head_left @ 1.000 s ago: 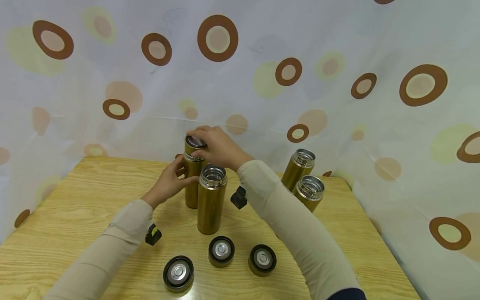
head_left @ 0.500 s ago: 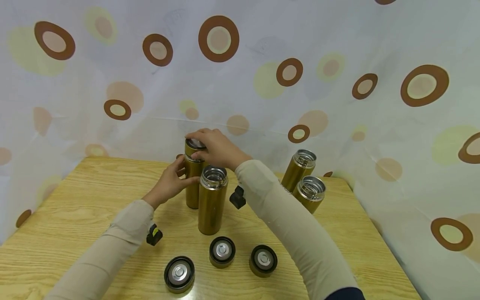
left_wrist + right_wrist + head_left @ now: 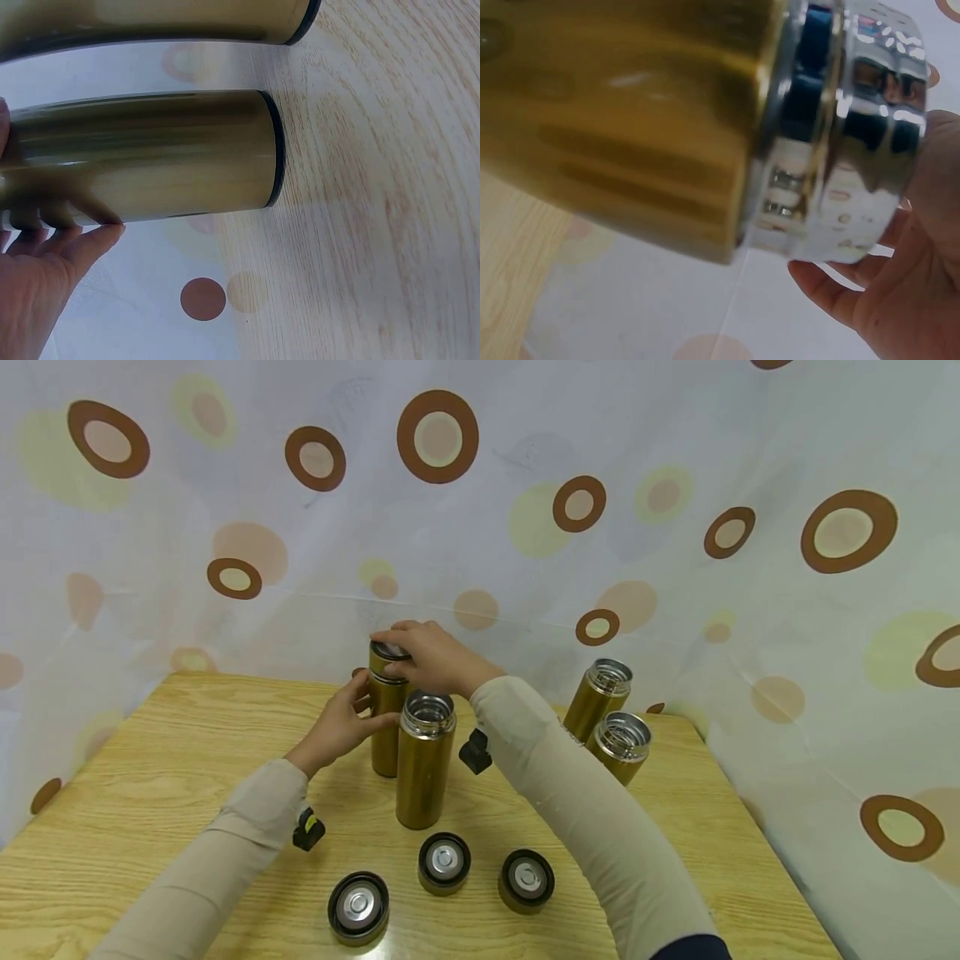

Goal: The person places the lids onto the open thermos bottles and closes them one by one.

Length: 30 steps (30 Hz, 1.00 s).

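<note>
Three loose lids (image 3: 444, 862) lie nearest me on the table (image 3: 247, 727). Past them stands an open flask (image 3: 422, 772); just behind it, my left hand (image 3: 339, 725) grips another upright flask (image 3: 385, 753) while my right hand (image 3: 437, 658) pinches the cap (image 3: 381, 660) on its top.

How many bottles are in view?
4: the held bottle, an open bottle before it, the rear right bottle and front right bottle, partly behind the sleeve; others may hide.

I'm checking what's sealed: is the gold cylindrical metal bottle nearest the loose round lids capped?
No, the gold cylindrical metal bottle shows its open mouth and bare silver neck.
</note>
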Available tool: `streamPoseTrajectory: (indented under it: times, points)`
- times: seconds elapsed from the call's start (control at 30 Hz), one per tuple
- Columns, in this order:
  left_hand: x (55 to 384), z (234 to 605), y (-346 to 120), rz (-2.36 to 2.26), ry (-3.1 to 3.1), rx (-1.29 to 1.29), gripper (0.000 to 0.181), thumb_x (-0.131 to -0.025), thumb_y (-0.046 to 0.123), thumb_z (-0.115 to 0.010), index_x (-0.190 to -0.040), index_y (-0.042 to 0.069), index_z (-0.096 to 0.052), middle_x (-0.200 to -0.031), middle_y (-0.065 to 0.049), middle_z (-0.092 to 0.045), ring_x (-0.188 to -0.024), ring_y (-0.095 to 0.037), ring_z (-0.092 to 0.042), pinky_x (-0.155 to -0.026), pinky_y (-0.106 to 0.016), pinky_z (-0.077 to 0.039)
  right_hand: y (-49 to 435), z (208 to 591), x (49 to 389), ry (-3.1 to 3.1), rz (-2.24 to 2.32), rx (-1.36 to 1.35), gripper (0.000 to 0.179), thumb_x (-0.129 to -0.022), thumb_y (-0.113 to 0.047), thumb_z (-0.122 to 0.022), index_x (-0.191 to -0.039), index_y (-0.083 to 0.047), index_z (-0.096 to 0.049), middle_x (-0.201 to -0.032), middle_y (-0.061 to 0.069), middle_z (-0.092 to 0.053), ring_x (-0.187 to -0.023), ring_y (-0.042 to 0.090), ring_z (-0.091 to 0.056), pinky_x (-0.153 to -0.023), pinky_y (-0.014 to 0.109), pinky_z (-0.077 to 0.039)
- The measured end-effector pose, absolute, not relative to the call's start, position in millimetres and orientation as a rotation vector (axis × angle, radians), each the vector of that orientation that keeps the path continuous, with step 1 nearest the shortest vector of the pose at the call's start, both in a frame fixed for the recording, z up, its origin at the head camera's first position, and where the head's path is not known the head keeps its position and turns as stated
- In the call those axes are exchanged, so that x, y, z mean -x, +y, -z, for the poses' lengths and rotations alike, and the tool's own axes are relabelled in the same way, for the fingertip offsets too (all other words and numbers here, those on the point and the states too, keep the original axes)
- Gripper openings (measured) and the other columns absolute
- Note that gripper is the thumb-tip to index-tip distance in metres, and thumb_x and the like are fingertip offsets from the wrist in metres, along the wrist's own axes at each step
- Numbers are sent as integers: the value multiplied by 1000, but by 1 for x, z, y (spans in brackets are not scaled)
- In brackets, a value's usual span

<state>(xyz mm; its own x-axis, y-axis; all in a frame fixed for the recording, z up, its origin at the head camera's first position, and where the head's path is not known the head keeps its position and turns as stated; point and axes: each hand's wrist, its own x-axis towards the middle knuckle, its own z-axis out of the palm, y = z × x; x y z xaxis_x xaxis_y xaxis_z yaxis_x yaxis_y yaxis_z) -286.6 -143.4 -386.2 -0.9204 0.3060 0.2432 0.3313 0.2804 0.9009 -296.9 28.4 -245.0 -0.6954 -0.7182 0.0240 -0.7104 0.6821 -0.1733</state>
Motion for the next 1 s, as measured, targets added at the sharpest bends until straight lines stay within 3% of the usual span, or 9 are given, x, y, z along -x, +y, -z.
streamPoseTrajectory:
  times: [0.33,0.63,0.87,1.0]
  points:
    - [287,387,-143,1769,-2491,622,72,-88,18,-71,-148,14,-30,-146,-19,-38,-138,-39,-32,-111,-54,-30,28,242,296,2811,219,1178,51,-100,-19,-51,-149,-12,-35,-146,15,-40,-127,29,-47,-105,37,-42]
    - [287,388,-143,1769,-2487,627,72,-88,20,-71,-147,14,-31,-147,-19,-38,-138,-40,-32,-111,-55,-30,26,242,296,2850,209,1130,52,-99,-26,-54,-147,-15,-39,-143,14,-44,-126,30,-47,-105,38,-41]
    - [287,386,-143,1752,-2500,616,74,-89,19,-71,-149,14,-28,-149,-22,-35,-137,-44,-32,-110,-55,-32,23,241,293,2959,160,1048,56,-95,-43,-57,-143,-16,-46,-122,9,-56,-102,21,-54,-90,34,-47]
    - [287,386,-144,1760,-2521,592,79,-90,18,-69,-153,13,-22,-151,-24,-30,-136,-47,-30,-108,-56,-32,22,242,292,3013,214,967,58,-91,-50,-60,-138,-17,-54,-116,6,-57,-97,18,-54,-83,31,-49]
